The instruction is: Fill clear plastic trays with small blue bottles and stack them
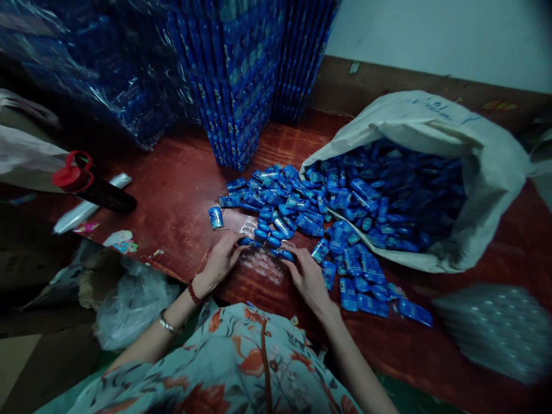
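Note:
Fingers of my left hand (224, 257) are closed on a small blue packet (249, 242) at the left end of a clear plastic tray (261, 265). On the tray's right side, my right hand (307, 276) pinches another blue packet (282, 254). Several blue pieces (268, 234) lie between the two hands, at the tray's far part. The near part of the tray shows bare, shiny hollows. Just beyond the hands spreads a loose pile of blue packets (297, 204) that runs into the mouth of a white sack (495, 172).
Tall stacks of blue packs (241, 75) stand at the back of the red table (172, 190). A dark bottle with a red lid (107, 195) lies or leans at the left. Clear trays (495, 328) are stacked at the right. A clear bag (133, 305) hangs by the near left edge.

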Action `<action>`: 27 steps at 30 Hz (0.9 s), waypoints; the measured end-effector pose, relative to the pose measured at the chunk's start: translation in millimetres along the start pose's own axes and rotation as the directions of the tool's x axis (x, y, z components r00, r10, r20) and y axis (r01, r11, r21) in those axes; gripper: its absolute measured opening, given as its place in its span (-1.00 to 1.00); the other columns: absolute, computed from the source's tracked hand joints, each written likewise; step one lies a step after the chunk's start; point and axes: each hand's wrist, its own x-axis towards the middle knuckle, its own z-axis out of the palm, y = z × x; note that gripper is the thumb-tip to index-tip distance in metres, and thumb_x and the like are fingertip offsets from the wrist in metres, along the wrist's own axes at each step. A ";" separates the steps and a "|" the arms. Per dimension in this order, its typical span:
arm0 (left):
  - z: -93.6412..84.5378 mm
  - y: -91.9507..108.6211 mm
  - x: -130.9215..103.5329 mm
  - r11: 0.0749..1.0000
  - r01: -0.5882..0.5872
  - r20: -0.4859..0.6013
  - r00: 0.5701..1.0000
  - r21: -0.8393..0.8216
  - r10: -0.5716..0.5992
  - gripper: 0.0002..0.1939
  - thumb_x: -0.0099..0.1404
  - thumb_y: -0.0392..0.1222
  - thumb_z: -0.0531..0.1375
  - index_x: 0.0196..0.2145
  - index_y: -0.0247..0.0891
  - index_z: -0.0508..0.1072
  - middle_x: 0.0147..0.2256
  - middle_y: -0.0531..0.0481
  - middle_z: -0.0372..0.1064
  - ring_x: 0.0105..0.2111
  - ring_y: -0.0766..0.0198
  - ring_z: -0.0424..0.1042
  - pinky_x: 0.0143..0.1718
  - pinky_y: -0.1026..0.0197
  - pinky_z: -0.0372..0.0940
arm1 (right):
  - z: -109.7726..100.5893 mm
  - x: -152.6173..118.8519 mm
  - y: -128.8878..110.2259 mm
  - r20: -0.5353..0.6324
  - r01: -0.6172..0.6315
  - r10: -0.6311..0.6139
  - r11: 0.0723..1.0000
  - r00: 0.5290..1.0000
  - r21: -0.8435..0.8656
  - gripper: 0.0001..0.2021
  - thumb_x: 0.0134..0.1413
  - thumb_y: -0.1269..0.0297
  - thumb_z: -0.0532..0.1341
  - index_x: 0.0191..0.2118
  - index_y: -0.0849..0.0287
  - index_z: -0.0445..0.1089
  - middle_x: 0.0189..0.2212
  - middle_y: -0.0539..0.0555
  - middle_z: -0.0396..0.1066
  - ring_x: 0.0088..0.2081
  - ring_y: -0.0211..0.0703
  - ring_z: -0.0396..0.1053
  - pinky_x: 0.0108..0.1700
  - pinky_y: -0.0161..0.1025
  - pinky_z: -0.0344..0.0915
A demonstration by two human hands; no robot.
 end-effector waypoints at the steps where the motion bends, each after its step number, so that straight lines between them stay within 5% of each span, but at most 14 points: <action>1: 2.4 -0.5 3.4 0.999 -0.033 -0.014 0.999 0.012 0.033 -0.82 0.30 -0.31 0.06 -0.13 -0.27 0.32 -0.29 -0.05 0.36 -0.31 0.27 0.37 -0.26 0.23 0.32 | 2.8 4.9 -2.2 0.017 0.028 -0.027 0.998 0.999 -0.058 -0.73 0.24 0.27 0.02 0.01 0.17 0.26 -0.16 0.16 0.39 -0.14 -0.11 0.37 -0.12 -0.17 0.33; 6: 5.7 -7.5 8.6 0.977 -0.154 0.071 0.987 0.148 0.145 -0.67 0.25 -0.47 -0.05 -0.08 -0.27 0.31 -0.24 -0.11 0.32 -0.25 0.23 0.34 -0.25 0.20 0.31 | 9.5 15.8 -6.7 0.112 0.140 -0.103 0.908 0.988 -0.396 -0.69 0.24 0.37 -0.03 0.04 0.28 0.27 -0.14 0.23 0.40 -0.14 -0.05 0.36 -0.11 -0.15 0.32; 12: -4.2 -10.7 5.6 0.911 -0.344 0.249 0.925 0.228 0.287 -0.72 0.33 -0.38 -0.07 -0.06 -0.31 0.30 -0.26 -0.15 0.31 -0.27 0.20 0.29 -0.29 0.19 0.29 | 18.1 14.1 -1.3 0.153 0.215 -0.165 0.886 0.974 -0.412 -0.69 0.23 0.37 0.00 0.04 0.34 0.26 -0.06 0.26 0.39 -0.06 -0.05 0.34 -0.04 -0.17 0.30; 18: -8.4 6.3 7.9 0.876 -0.391 0.442 0.864 0.282 0.243 -0.73 0.37 -0.36 -0.13 -0.19 -0.29 0.35 -0.25 -0.15 0.31 -0.25 0.17 0.28 -0.22 0.12 0.28 | 16.6 23.9 -24.6 0.313 0.217 -0.029 0.782 0.949 -0.585 -0.71 0.17 0.54 -0.04 -0.06 0.31 0.31 -0.13 0.28 0.40 -0.22 -0.06 0.38 -0.20 -0.19 0.32; 22: 2.1 18.7 12.9 0.836 -0.438 0.540 0.814 0.329 0.214 -0.77 0.35 -0.39 -0.10 -0.29 -0.29 0.34 -0.30 -0.13 0.30 -0.28 0.15 0.27 -0.24 0.11 0.27 | 22.3 27.5 -43.2 0.376 0.291 -0.047 0.725 0.925 -0.624 -0.73 0.14 0.59 -0.07 -0.19 0.30 0.33 -0.28 0.26 0.40 -0.26 -0.06 0.37 -0.29 -0.20 0.30; 27: 6.4 15.1 14.0 0.824 -0.427 0.487 0.846 0.372 0.218 -0.78 0.34 -0.41 -0.08 -0.22 -0.29 0.33 -0.25 -0.13 0.31 -0.23 0.16 0.29 -0.20 0.11 0.28 | 32.4 26.8 -46.7 0.325 0.282 -0.068 0.681 0.943 -0.676 -0.75 0.13 0.60 -0.08 -0.24 0.32 0.32 -0.37 0.24 0.37 -0.33 -0.06 0.36 -0.35 -0.20 0.27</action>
